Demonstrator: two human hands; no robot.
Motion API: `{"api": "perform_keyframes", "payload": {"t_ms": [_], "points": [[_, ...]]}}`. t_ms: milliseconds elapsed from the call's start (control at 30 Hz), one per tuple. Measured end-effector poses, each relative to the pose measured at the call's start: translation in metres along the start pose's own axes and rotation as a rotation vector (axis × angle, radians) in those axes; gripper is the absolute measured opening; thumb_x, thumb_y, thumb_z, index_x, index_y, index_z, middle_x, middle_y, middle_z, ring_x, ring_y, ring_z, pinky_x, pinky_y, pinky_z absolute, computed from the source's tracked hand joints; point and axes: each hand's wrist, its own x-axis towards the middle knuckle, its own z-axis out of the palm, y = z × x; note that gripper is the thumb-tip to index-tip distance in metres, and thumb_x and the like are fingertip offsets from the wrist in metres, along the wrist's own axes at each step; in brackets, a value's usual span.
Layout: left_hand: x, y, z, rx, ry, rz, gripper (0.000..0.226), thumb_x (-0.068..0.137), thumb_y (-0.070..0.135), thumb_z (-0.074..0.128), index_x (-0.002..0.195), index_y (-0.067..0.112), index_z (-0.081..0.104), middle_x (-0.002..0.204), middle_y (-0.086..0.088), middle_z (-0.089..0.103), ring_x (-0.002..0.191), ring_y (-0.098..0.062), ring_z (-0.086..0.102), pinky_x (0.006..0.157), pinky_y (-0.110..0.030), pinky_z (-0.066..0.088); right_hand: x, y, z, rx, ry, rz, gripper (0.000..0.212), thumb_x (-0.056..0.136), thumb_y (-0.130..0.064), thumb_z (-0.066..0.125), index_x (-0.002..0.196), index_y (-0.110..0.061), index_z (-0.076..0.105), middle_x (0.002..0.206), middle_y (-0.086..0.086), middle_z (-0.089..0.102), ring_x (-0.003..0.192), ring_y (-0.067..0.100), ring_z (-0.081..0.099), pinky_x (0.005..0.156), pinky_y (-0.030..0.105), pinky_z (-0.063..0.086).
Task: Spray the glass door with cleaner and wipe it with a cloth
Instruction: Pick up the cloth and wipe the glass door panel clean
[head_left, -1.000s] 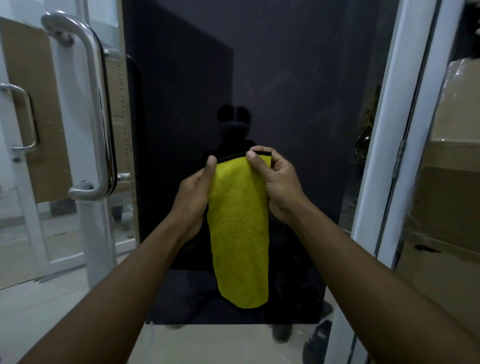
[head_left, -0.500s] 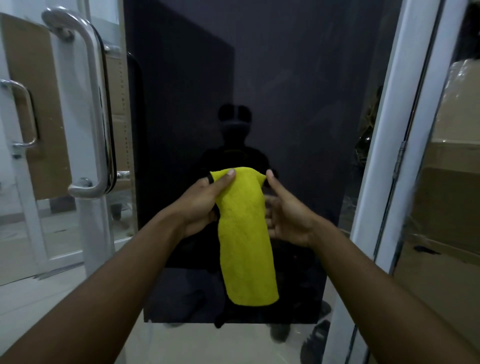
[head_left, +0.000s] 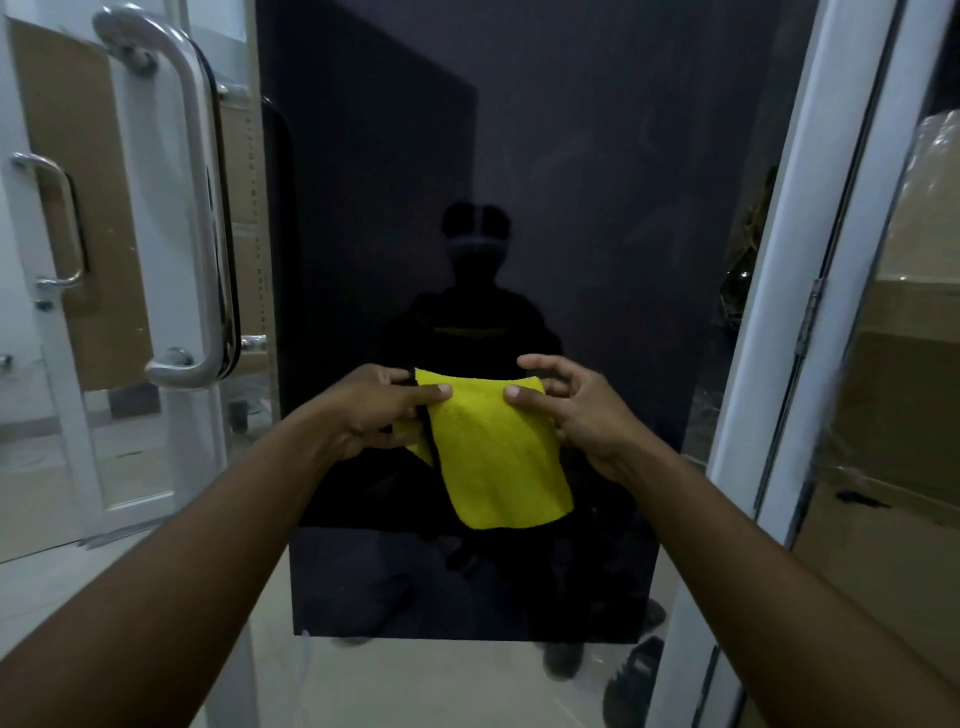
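- Cloth (head_left: 498, 457): yellow, folded, hangs mid-frame just in front of the glass door (head_left: 597, 182), not yet on it.
- Left hand (head_left: 374, 415) pinches the top left corner by the black trim, thumb on the front, fingers curled behind.
- Right hand (head_left: 576, 415) holds the top right corner w/ thumb on the front. Its other fingers are loosely curled, index lifted off the fabric.
- Risk 1: the right grip looks thin, thumb tip only. A tug from the left could pull that corner free, so the cloth swings down and the fold opens.
- Risk 2: no spray bottle in frame, and I can't tell if the pane is wet. Faint smears show upper right of the glass. A dry wipe would prob. just spread them.
- Risk 3: both hands are busy w/ the fold. A loose, uneven pad gives patchy contact & streaks.
- Risk 4: steel handle (head_left: 208, 208) sits in the upper left, near the pane edge. Wide strokes that way could knock knuckles or snag the trim.
- Risk 5: the door may swing under pressure w/ no hand bracing it, towards the white frame (head_left: 810, 260) at right.
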Motion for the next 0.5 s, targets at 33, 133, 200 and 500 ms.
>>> {"api": "perform_keyframes", "payload": {"t_ms": [33,133,200,500], "points": [[0.003,0.000,-0.001,0.022,0.052,0.049,0.053,0.087,0.028,0.080,0.134,0.010,0.061,0.119,-0.002,0.071,0.103,-0.013,0.069,0.059,-0.021,0.058,0.000,0.001,-0.001,0.022,-0.010,0.019,0.043,0.088,-0.022,0.081,0.129,-0.024,0.067,0.112,0.001,0.076,0.097,0.012,0.074,0.068,0.026,0.059],[0.006,0.006,-0.006,0.125,0.080,0.132,0.056,0.086,0.029,0.080,0.131,0.009,0.053,0.115,-0.004,0.073,0.098,-0.012,0.071,0.063,-0.025,0.062,0.000,0.002,-0.005,0.096,-0.101,0.092,0.035,0.092,-0.017,0.075,0.127,-0.018,0.069,0.113,0.002,0.075,0.094,0.011,0.074,0.074,0.027,0.062],[0.004,0.012,-0.009,0.166,0.072,0.123,0.059,0.087,0.027,0.080,0.126,0.014,0.038,0.111,-0.001,0.068,0.103,-0.014,0.067,0.066,-0.029,0.061,0.000,0.000,-0.007,0.100,-0.180,0.142,0.037,0.092,-0.016,0.075,0.128,-0.018,0.069,0.119,0.002,0.076,0.103,0.015,0.075,0.085,0.030,0.062],[-0.007,0.021,-0.008,0.276,0.016,0.473,0.010,0.097,0.026,0.069,0.107,0.026,0.069,0.088,-0.001,0.071,0.080,-0.009,0.063,0.071,-0.024,0.052,-0.004,0.003,0.005,0.160,-0.323,0.389,0.051,0.095,-0.050,0.064,0.132,-0.015,0.066,0.126,0.010,0.074,0.109,0.018,0.074,0.100,0.033,0.058]]}}
